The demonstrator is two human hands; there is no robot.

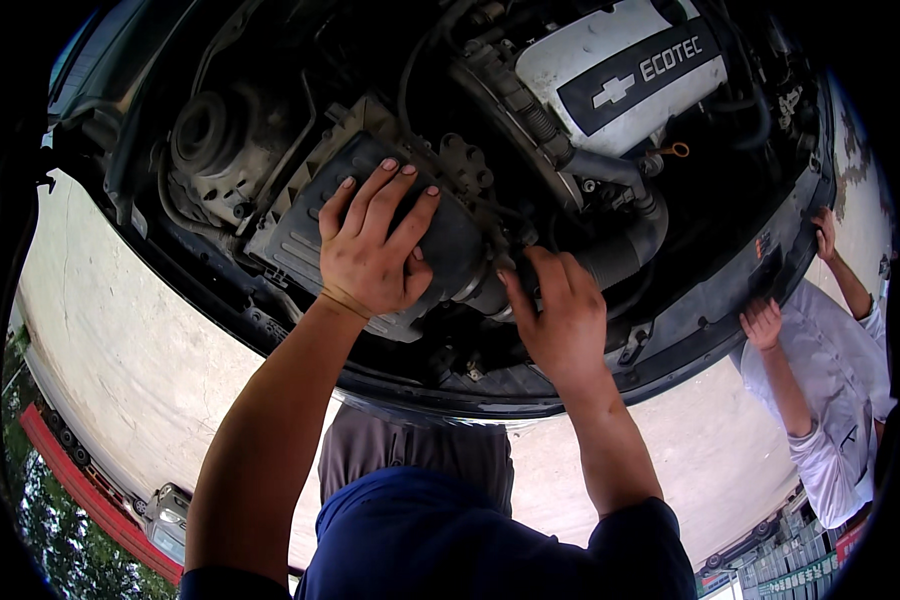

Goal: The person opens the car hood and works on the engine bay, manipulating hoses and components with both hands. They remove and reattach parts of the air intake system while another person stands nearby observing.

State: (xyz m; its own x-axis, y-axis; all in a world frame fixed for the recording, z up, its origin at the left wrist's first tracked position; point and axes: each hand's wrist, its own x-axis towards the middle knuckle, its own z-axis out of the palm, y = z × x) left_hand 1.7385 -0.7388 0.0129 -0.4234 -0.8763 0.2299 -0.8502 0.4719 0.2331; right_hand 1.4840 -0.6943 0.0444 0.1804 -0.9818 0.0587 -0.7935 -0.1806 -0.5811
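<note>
My left hand (375,245) lies on the black ribbed plastic housing (305,240), fingers apart and slightly bent over its top. My right hand (560,310) is at the housing's outlet beside a wide black corrugated hose (625,260), its fingers curled and its thumb pointing up toward a small fitting (502,255). What those fingers hold, if anything, is hidden. A metal clamp band (470,285) shows between my two hands.
A silver-and-black engine cover (620,75), an orange dipstick loop (681,149) and a strut mount (205,140) fill the bay. At the right, another person (820,380) rests both hands on the car's front edge (800,210). A red truck (90,480) stands on the pale ground (140,320).
</note>
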